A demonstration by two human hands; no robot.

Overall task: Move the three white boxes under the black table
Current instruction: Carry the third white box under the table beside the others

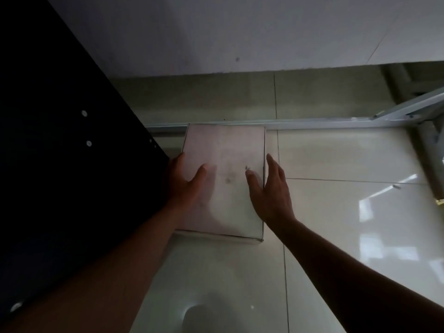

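White box lies on the floor, pressed between straight-fingered left hand and right hand, thumbs on top, black table just left of the grip; placement seemingly unfinished, other boxes unseen

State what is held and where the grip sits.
The white box: left hand on its left side, right hand on its right side, thumbs on top.

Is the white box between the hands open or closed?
Closed: the white box shows one flat, unbroken top; the left hand and right hand touch its sides.
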